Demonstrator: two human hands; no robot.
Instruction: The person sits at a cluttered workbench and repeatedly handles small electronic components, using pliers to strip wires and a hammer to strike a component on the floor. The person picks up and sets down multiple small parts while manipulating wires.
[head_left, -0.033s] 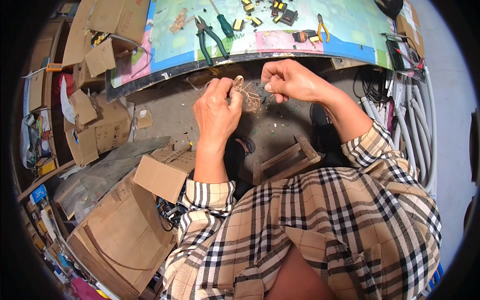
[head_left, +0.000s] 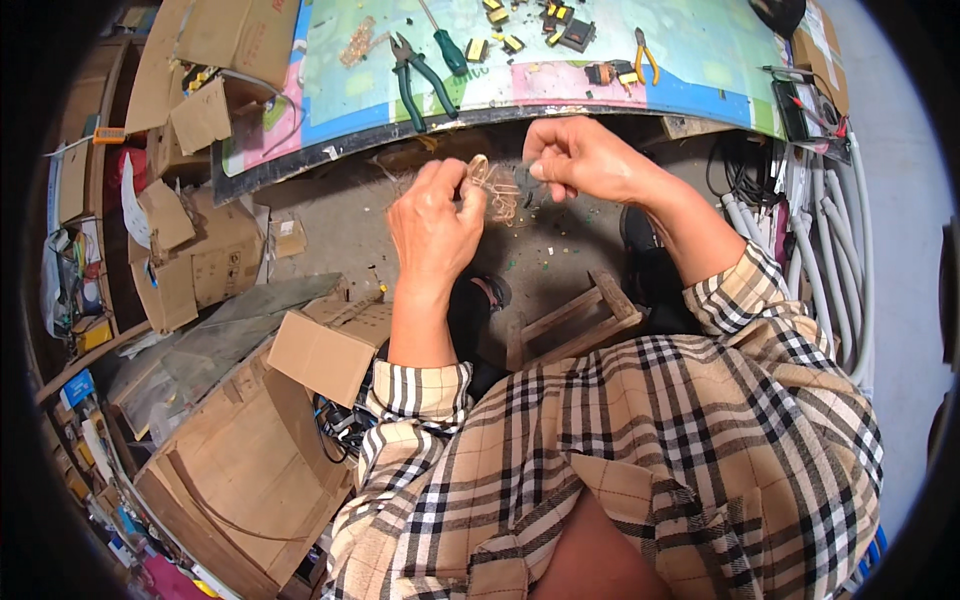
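In front of the table edge, my left hand (head_left: 435,215) is closed on a loose tangle of thin copper wire (head_left: 502,196), its loops hanging from the thumb and fingers. To its right, my right hand (head_left: 575,160) pinches a small dark piece (head_left: 526,180), whose kind I cannot make out, held close beside the wire. On the table beyond lie green-handled cutters (head_left: 422,82), a green-handled screwdriver (head_left: 449,50), and orange-handled pliers (head_left: 646,58) beside a small copper-wound part (head_left: 607,73). Several black and yellow transformer parts (head_left: 572,35) are scattered at the back.
A wooden stool frame (head_left: 572,325) stands below my hands. Cardboard boxes (head_left: 215,255) and a wooden crate (head_left: 235,480) crowd the left. Grey tubes (head_left: 838,260) and black cables (head_left: 742,175) are at the right, near a meter with leads (head_left: 805,110).
The copper loops have shifted slightly and hang a little differently. My right hand has moved up by a very small amount; my left hand stays nearly in place.
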